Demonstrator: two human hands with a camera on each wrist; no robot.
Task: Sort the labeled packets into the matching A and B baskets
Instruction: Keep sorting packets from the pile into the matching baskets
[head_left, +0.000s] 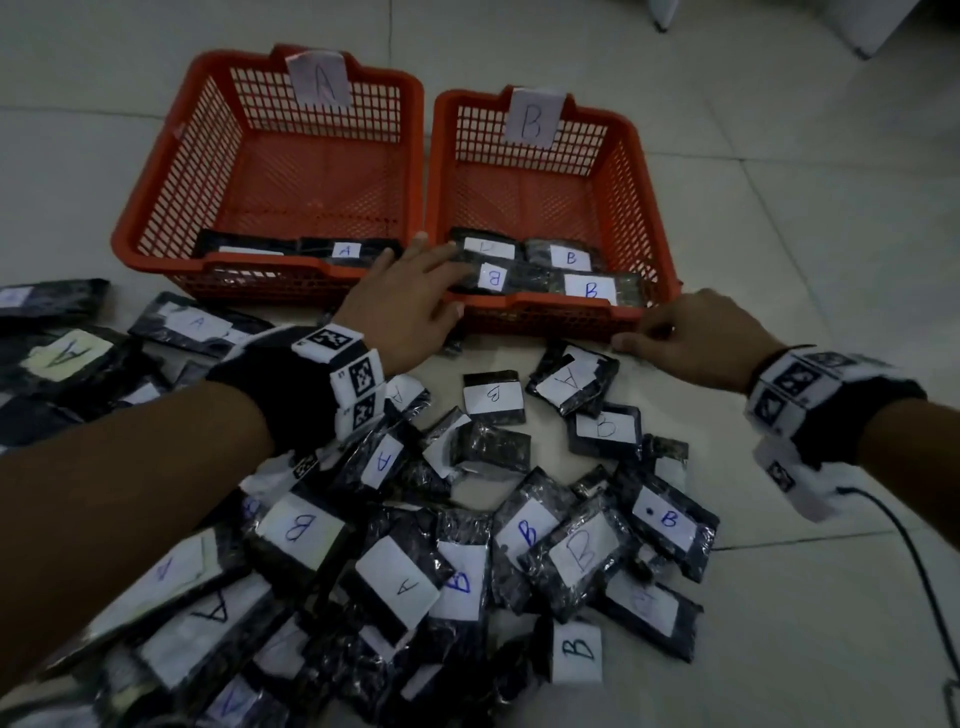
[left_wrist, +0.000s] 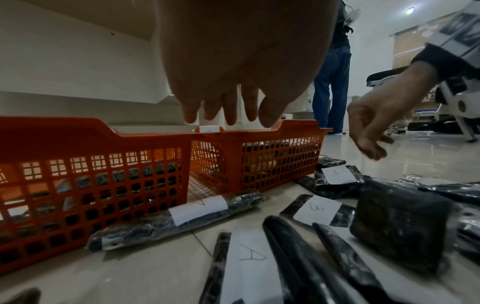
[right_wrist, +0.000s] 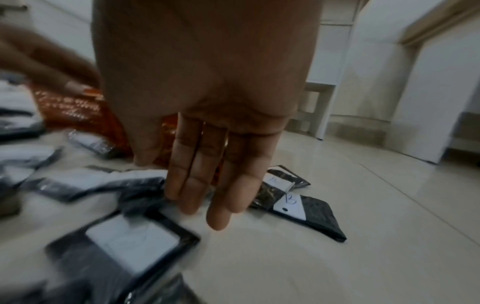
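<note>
— Around the hands? Loose heap of dark plastic-wrapped packets with white paper labels (head_left: 405, 545) strewn across pale glossy floor tiles (head_left: 779, 218), lettered A or B in pen. More of the same piled at far left. Black cable (head_left: 914, 561) trailing over the tiles at right.

— And the containers? Two orange plastic lattice baskets side by side, touching: A-tagged orange basket (head_left: 156, 208) left, B-tagged orange basket (head_left: 644, 171) right. A few packets lying against the near wall inside each; those with readable labels match their basket.

— Left hand (head_left: 405, 306)? Palm down over the near rim of the B-tagged orange basket, fingers stretched out and reaching onto a B-labelled packet just inside (head_left: 491, 275). Nothing gripped; fingers straight and relaxed in the left wrist view.

— Right hand (head_left: 696, 332)? Low, just in front of that basket's near right corner, above an A-labelled packet on the floor (head_left: 574, 376). Held loose, grasping nothing; fingers extended in the blurred right wrist view.

— In the way? Near basket walls, standing between heap and basket floors.

— Open room? Bare tile to the right of the heap and beyond the baskets. Both basket floors largely uncovered toward the far walls. Standing person in blue trousers (left_wrist: 332, 86) well behind, beside an office chair (left_wrist: 457, 98).
</note>
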